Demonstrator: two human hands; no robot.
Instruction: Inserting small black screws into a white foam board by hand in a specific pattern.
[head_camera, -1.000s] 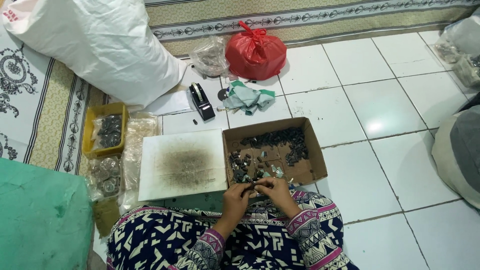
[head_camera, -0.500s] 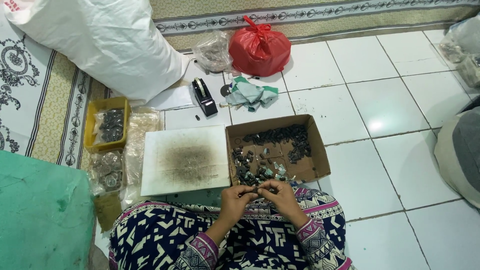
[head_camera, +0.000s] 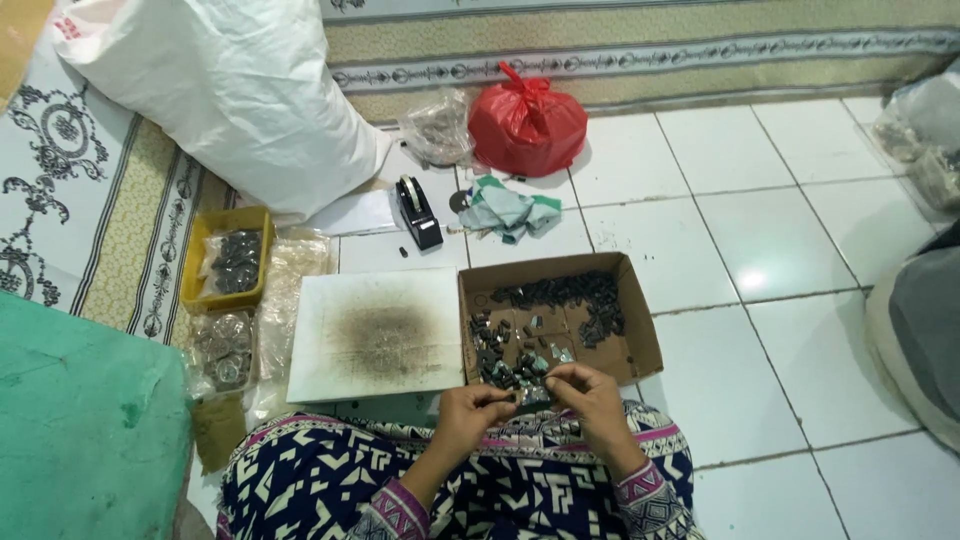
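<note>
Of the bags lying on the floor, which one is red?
The knotted plastic bag by the patterned mat's edge is red. The big sack to its left is white, and the small bag between them is clear.

Bare tiles (head_camera: 760, 200) (box (head_camera: 640, 350) leftward)

On the floor are 1 cardboard box (head_camera: 640, 345), 1 white board (head_camera: 378, 332), 1 yellow tray (head_camera: 195, 270), 1 red bag (head_camera: 527, 122) and 1 white sack (head_camera: 230, 90).

Knotted red plastic bag (head_camera: 527, 122) beside clear bag (head_camera: 437, 127), big white sack (head_camera: 225, 95) left.
</note>
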